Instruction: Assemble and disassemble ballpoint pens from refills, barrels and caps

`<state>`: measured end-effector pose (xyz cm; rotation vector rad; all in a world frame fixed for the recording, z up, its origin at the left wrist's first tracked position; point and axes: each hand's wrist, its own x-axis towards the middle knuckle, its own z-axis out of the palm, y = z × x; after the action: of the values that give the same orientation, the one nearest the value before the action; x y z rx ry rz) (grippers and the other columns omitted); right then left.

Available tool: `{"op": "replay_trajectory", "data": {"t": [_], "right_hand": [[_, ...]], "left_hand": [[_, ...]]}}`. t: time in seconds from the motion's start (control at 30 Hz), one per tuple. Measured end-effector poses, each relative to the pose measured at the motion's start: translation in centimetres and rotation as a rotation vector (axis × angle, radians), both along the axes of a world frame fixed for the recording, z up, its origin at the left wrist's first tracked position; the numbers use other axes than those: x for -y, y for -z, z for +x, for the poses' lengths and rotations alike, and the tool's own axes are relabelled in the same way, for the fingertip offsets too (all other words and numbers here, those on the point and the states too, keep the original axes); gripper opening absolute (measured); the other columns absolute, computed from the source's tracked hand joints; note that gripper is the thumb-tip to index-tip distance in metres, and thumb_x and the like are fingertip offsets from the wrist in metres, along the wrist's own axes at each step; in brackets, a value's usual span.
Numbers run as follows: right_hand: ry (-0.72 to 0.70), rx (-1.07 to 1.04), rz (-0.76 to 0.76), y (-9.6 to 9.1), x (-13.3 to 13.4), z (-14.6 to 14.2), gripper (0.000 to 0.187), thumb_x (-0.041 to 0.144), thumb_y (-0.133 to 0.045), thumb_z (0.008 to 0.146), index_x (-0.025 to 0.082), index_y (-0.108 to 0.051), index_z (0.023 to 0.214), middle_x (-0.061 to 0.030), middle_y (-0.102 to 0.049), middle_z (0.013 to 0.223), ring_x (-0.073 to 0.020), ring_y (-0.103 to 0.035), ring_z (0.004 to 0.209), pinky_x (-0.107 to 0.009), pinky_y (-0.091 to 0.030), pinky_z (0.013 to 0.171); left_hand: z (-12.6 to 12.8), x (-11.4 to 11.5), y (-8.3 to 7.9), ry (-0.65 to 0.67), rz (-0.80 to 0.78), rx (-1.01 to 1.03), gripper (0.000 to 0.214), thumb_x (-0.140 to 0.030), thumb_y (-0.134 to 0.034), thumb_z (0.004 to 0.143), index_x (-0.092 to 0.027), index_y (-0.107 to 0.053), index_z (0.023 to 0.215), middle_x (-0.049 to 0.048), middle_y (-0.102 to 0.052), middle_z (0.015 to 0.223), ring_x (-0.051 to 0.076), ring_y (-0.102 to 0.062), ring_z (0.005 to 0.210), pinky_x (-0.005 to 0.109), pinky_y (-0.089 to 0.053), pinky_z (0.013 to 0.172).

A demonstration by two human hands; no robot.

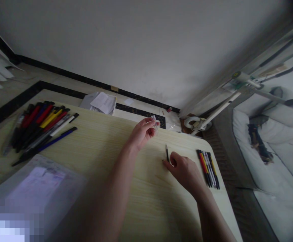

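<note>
Over the far edge of the table my left hand (143, 132) pinches a short clear plastic tube (155, 126), perhaps part of a pen. Its upper end looks whitish. Lower and to the right, the fingers of my right hand (183, 168) are curled around a thin black pen refill (167, 153). The narrow tip of the refill points away from me, and its rear part is hidden by the hand. Several pens (208, 169) in red, yellow, black and clear lie side by side in a row to the right of my right hand.
On the left of the wooden table (103, 144) lies a loose pile of pens (44, 126). Nearer is a plastic bag (42, 185) with something pale inside. Papers in a box (102, 102) stand beyond the far edge. A sofa (275, 141) and a metal frame (217, 112) are at right.
</note>
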<state>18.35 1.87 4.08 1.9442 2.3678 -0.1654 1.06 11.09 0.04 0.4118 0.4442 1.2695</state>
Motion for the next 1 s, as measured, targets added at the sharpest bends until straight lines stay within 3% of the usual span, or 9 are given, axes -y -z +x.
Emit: {"op": "replay_trajectory", "data": {"t": [0.63,1.0], "right_hand": [[0.014,-0.034,0.005,0.1,-0.5,0.4,0.02,0.034,-0.047,0.077,0.019,-0.045,0.063,0.003,-0.048,0.051,-0.0093,-0.038,0.046,-0.024,-0.015,0.048],[0.053,-0.063,0.051,0.7,-2.1,-0.5,0.023,0.036,-0.046,0.078,0.02,-0.045,0.061,0.0029,-0.048,0.05,-0.0096,-0.036,0.046,-0.023,-0.016,0.048]], "left_hand": [[0.0,0.0,-0.1,0.003,-0.006,0.008,0.024,-0.024,-0.067,0.067,-0.014,-0.056,0.086,0.0052,-0.06,0.083,0.003,-0.046,0.052,0.018,-0.036,0.051],[0.1,0.0,0.1,-0.005,0.011,-0.004,0.023,-0.025,-0.065,0.069,-0.014,-0.055,0.087,0.0053,-0.06,0.084,0.002,-0.046,0.052,0.018,-0.036,0.051]]}}
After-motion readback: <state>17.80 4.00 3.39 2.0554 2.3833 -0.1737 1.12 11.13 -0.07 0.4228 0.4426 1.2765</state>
